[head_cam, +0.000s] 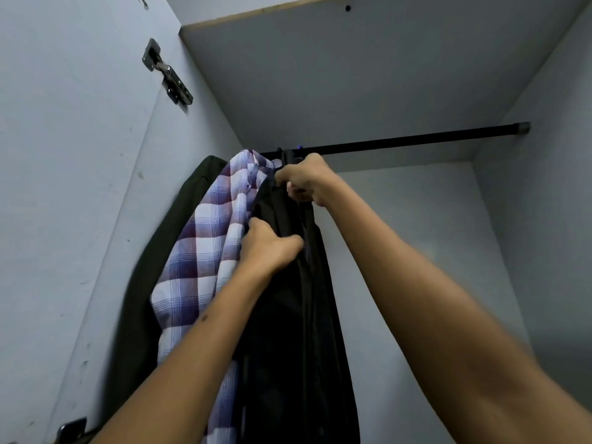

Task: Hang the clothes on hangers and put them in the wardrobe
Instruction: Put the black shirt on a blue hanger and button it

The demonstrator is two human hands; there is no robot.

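Hanging from the rail (400, 141), the black garment (298, 315) fills each hand's grip: left hand (269, 248), right hand (304, 181).

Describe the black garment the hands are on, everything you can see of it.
The black garment is dark, thin-looking cloth that hangs in long vertical folds from just under the black rail, at the rail's left end. Its hanger is mostly hidden. It runs down out of the picture at the bottom. The right hand grips its top near the rail; the left hand grips the cloth lower down. The checked shirt presses against its left side. The space to its right is bare.
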